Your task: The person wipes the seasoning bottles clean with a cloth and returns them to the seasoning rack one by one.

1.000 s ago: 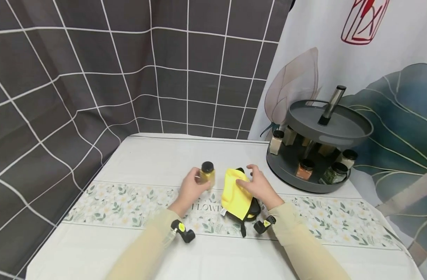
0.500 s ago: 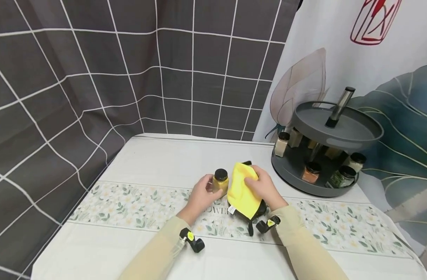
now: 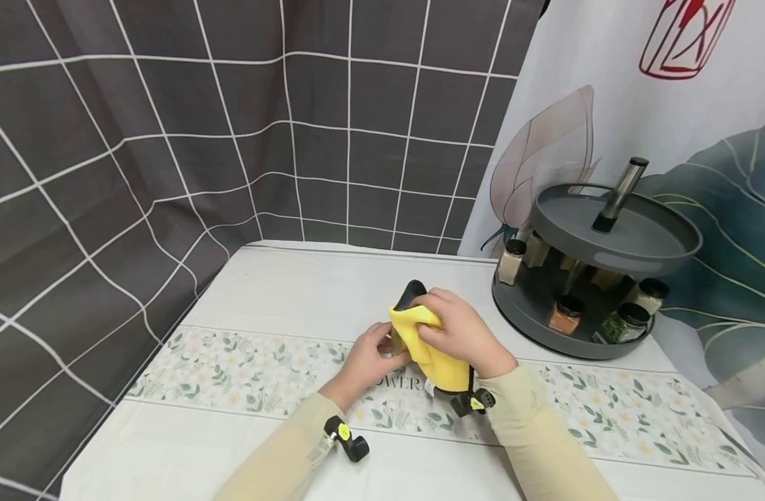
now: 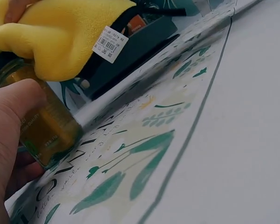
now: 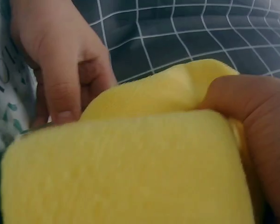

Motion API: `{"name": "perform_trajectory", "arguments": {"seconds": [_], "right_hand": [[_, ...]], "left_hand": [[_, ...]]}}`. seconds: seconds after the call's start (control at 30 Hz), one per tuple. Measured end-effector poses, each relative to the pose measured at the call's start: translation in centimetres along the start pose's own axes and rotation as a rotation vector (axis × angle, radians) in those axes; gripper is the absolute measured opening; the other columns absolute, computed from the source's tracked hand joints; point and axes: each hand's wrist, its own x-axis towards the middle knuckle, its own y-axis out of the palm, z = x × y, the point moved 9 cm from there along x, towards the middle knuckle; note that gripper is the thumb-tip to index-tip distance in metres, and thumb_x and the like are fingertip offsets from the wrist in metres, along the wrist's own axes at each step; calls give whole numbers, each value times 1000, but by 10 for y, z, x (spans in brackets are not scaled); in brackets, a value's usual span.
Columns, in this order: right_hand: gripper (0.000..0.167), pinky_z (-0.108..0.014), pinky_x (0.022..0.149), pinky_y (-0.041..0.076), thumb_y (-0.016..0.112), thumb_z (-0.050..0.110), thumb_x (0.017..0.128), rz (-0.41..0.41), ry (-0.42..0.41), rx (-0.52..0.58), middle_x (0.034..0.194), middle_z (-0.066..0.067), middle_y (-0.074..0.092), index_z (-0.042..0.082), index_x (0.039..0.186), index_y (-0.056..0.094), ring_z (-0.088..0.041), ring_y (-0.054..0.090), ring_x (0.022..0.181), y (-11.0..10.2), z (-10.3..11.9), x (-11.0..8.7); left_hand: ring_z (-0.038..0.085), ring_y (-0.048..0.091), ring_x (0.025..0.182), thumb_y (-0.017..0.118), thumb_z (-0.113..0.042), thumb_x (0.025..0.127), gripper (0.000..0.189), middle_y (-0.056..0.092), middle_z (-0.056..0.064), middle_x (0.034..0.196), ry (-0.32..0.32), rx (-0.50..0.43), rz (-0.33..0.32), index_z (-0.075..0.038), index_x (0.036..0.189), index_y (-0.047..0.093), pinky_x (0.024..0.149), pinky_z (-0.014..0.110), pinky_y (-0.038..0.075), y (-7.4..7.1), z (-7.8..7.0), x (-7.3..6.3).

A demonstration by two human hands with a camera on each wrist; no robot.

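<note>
My left hand [image 3: 365, 365] grips a small glass jar [image 4: 51, 123] by its sides, thumb in front. Yellow-brown contents show through its glass, and the jar stands at the table's printed band. My right hand [image 3: 463, 334] holds a yellow cloth [image 3: 434, 358] with a dark reverse side and black edging. In the left wrist view the cloth drapes over the jar's top and hides most of its dark lid. A white label [image 4: 110, 44] hangs from the cloth's edge. The right wrist view is mostly filled by the cloth, with the right thumb [image 5: 251, 100] pressing on it.
At the right stands a grey two-tier turntable [image 3: 645, 240] with a metal post. Its lower tier carries several black-lidded jars, among them an orange one [image 3: 566, 316] and a green one [image 3: 621, 325]. A dark grid-patterned curtain [image 3: 382, 139] hangs behind the table.
The left hand has brought the jar rightward to the cloth. The right hand has lifted the cloth, folded it and moved it left over the jar's lid.
</note>
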Motion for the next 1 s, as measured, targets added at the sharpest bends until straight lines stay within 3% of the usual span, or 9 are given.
{"name": "perform_trajectory", "arguments": {"seconds": [0.17,0.27,0.47,0.7,0.83,1.0], "right_hand": [[28,-43,81,51,75,14,83,97,-45,-228,95,2,67,14,110,72,-20,60,86,-3,14,16],[24,-46,85,52,75,13,84,159,-51,-301,94,1,69,14,108,73,-20,62,82,-5,14,27],[20,-31,69,51,75,9,83,246,-31,-222,89,3,62,12,102,72,-13,53,72,-1,8,28],[24,-30,70,52,71,3,82,168,-208,-224,93,4,63,14,103,74,-12,54,75,2,34,24],[26,-29,70,53,70,2,85,162,-120,-234,97,4,64,15,108,73,-11,56,76,2,21,26],[23,-31,73,55,74,6,86,229,-14,-217,99,2,65,11,109,72,-13,59,79,1,4,19]], "left_hand": [[15,64,103,79,-32,87,53,61,0,115,25,27,11,-12,133,61,92,27,57,1,-1,1],[16,65,102,79,-27,87,53,62,3,117,56,42,2,-9,134,60,91,28,58,-1,-3,2],[17,65,101,79,-30,87,56,62,4,118,59,44,6,-9,136,60,90,27,58,-3,-4,2],[13,65,96,81,-30,86,47,62,-2,110,44,18,8,-15,128,64,86,28,58,-4,-5,2],[16,66,98,79,-25,87,52,62,2,115,75,61,14,-10,133,60,87,27,58,-3,-6,3],[15,66,100,79,-25,87,56,61,3,118,60,60,18,-10,137,59,90,25,57,-1,-3,3]]}}
